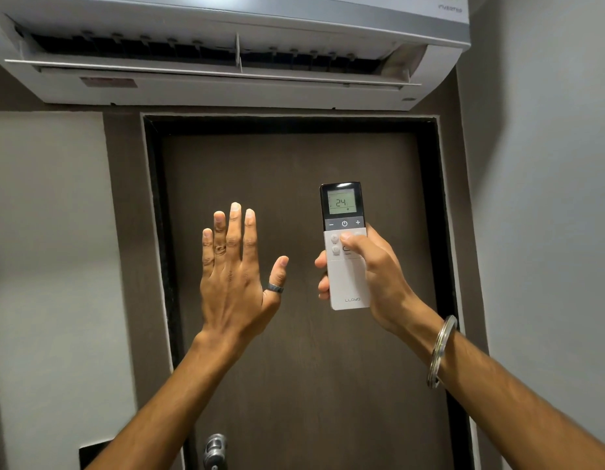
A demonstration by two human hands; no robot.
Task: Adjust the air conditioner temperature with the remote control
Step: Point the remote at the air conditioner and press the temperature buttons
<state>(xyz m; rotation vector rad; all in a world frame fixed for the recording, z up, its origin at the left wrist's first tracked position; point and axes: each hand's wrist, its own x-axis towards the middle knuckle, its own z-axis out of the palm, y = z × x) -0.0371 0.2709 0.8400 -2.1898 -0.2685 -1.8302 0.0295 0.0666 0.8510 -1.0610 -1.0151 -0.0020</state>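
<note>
A white wall air conditioner (226, 86) hangs above the door, with its louver open. My right hand (372, 276) holds a white and black remote control (346, 286) upright, pointed up at the unit. The remote's small screen reads 24. My thumb rests on the white buttons just below the dark strip with the minus, power and plus keys. My left hand (233, 273) is raised flat beside it, fingers straight and apart, holding nothing. It wears a dark ring on the thumb.
A dark brown door (294, 368) in a black frame fills the middle, with a metal handle (215, 449) at the bottom. Grey walls stand on both sides. A metal bangle (440, 351) sits on my right wrist.
</note>
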